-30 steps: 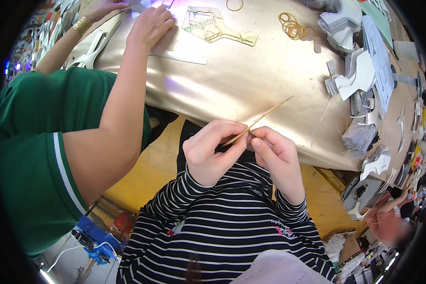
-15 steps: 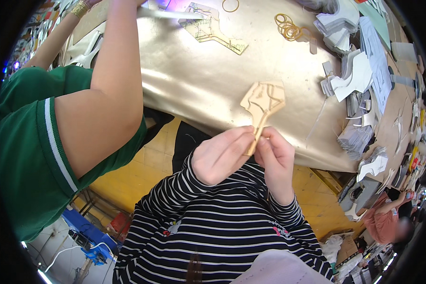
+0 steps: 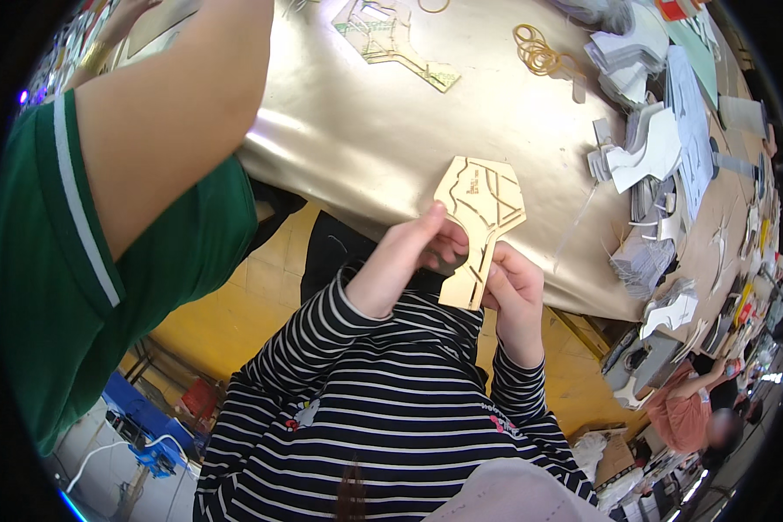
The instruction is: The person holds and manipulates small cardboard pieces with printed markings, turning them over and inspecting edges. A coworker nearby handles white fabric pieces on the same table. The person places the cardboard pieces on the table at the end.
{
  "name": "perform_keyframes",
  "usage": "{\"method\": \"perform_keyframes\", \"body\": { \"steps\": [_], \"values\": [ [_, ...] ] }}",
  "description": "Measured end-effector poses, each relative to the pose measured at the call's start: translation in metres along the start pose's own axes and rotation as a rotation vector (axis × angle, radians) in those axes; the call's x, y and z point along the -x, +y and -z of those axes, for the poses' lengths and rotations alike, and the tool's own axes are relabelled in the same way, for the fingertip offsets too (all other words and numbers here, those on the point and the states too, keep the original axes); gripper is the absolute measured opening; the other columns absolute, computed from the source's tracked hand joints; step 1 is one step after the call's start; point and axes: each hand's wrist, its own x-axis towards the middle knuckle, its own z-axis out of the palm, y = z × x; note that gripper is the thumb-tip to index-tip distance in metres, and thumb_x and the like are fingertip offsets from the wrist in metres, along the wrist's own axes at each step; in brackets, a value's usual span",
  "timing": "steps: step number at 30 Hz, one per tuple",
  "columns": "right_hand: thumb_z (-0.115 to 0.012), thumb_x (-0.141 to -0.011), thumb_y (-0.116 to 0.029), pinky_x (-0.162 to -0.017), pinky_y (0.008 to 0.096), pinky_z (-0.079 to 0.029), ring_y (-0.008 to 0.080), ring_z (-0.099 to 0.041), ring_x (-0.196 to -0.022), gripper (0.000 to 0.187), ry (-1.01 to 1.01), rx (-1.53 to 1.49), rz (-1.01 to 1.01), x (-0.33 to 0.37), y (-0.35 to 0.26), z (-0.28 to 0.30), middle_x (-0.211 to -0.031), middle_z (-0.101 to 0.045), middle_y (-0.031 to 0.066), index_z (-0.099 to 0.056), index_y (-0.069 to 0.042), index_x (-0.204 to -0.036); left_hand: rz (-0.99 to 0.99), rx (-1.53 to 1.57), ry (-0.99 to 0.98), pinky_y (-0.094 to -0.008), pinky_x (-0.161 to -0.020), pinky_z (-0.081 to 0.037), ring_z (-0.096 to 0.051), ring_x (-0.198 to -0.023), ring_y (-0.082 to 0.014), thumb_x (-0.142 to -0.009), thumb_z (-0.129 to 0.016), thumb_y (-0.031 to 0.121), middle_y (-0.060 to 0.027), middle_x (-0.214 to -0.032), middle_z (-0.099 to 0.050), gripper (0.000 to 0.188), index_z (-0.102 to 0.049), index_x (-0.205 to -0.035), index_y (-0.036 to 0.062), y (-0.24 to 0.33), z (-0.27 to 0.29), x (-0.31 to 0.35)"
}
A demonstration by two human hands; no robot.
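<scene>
A pale yellow flat template [image 3: 471, 202] with curved slots cut through it is held up in front of me, its broad end away from me and its narrow stem toward me. My left hand [image 3: 409, 254] grips its left edge, thumb on the face and fingers partly hidden behind. On the other side, my right hand [image 3: 517, 291] is closed on the edge of the stem. Farther off on the gold-coloured table cover [image 3: 348, 148] lies a similar greenish template [image 3: 387, 42], with a small pale piece on it.
Several tan rubber bands [image 3: 538, 54] lie at the far right of the cover. Stacks of white and grey cut pieces [image 3: 648, 152] line the table's right side. Close on my left, a co-worker's bare arm [image 3: 178, 104] and green sleeve [image 3: 52, 209] reach over the table.
The template has turned from a slant to show its slotted face flatter. My left hand has shifted from the stem to the broad part's left edge. The co-worker's arm has moved nearer.
</scene>
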Motion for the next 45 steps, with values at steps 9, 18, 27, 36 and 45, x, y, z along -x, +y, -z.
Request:
{"method": "perform_keyframes", "body": {
  "steps": [9,18,27,36,45],
  "values": [
    [-0.054,-0.086,0.001,-0.046,0.0245,-0.033,0.0101,-0.045,-0.046,0.007,0.08,0.712,0.576,-0.004,0.0,-0.011,-0.056,-0.05,0.0031,-0.06,0.002,-0.089,-0.021,0.048,-0.116,-0.0192,-0.064,-0.047,-0.057,-0.072,-0.0062,-0.098,-0.048,0.028,-0.0024,-0.088,-0.062,0.031,-0.058,-0.108,0.0007,0.009,-0.009,0.0],
    [-0.06,-0.08,0.001,-0.049,0.027,-0.039,0.0195,-0.053,-0.047,0.007,-0.061,0.521,0.484,0.003,-0.006,-0.014,-0.06,-0.057,0.0088,-0.061,0.002,-0.087,0.001,0.106,-0.27,-0.0255,-0.083,-0.046,-0.057,-0.091,-0.0101,-0.1,-0.044,0.031,-0.0053,-0.101,-0.061,0.038,-0.053,-0.12,0.0003,0.021,-0.008,0.011],
    [-0.064,-0.075,-0.001,-0.047,0.0325,-0.037,0.0237,-0.049,-0.046,0.012,0.124,1.084,0.617,0.012,-0.01,-0.028,-0.059,-0.054,0.0091,-0.062,-0.004,-0.086,-0.287,0.076,0.03,-0.0183,-0.058,-0.04,-0.046,-0.066,-0.0023,-0.101,-0.042,0.033,-0.0002,-0.075,-0.056,0.042,-0.059,-0.096,-0.0052,0.021,-0.027,0.023],
    [-0.058,-0.084,-0.002,-0.053,0.0279,-0.042,0.0227,-0.057,-0.054,0.005,0.002,0.573,0.289,0.019,-0.019,-0.025,-0.064,-0.058,0.0109,-0.06,0.001,-0.086,-0.328,-0.049,-0.111,-0.0201,-0.055,-0.039,-0.042,-0.061,-0.0034,-0.101,-0.043,0.031,0.0017,-0.066,-0.05,0.041,-0.059,-0.087,-0.0039,0.017,-0.029,0.016],
    [-0.06,-0.08,0.001,-0.056,0.028,-0.044,0.0232,-0.058,-0.057,0.005,-0.065,0.569,0.345,0.014,-0.022,-0.015,-0.067,-0.061,0.0109,-0.062,0.003,-0.084,-0.392,-0.232,-0.075,-0.0261,-0.057,-0.042,-0.046,-0.06,-0.0095,-0.101,-0.042,0.03,-0.0067,-0.063,-0.05,0.04,-0.057,-0.086,-0.0043,0.018,-0.029,0.019]
  ]
}}
